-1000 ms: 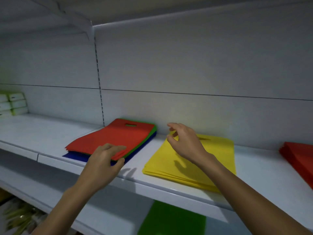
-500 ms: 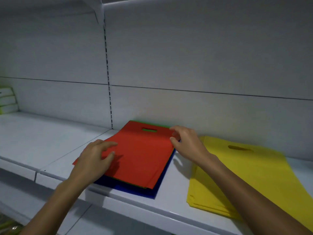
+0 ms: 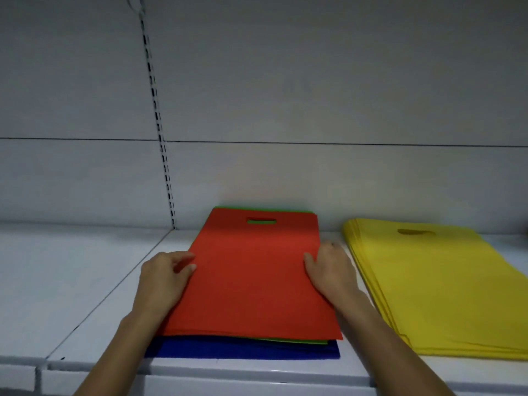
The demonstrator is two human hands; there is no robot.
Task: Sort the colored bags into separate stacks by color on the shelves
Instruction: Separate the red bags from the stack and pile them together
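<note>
A person's two bare hands held a mixed pile of bags on a white shelf [image 3: 71, 281], the pile lying at 6 o'clock from the middle of the view; red bags [image 3: 251, 281] lay on top, with green bags [image 3: 261, 222] showing through the handle cut-out and along the near edge, and blue bags [image 3: 243, 350] at the bottom; the left hand [image 3: 164, 278] gripped the red bags at their 9 o'clock edge, fingers curled and thumb on the top sheet; the right hand [image 3: 333, 271] held the 3 o'clock edge, thumb pressed on the red surface, its other fingers bent down along the side; a stack of yellow bags [image 3: 428, 287] lay at 3 o'clock from the pile, near but apart; a slotted upright [image 3: 160, 132] ran up the grey back panel [image 3: 285, 95] at 11 o'clock
</note>
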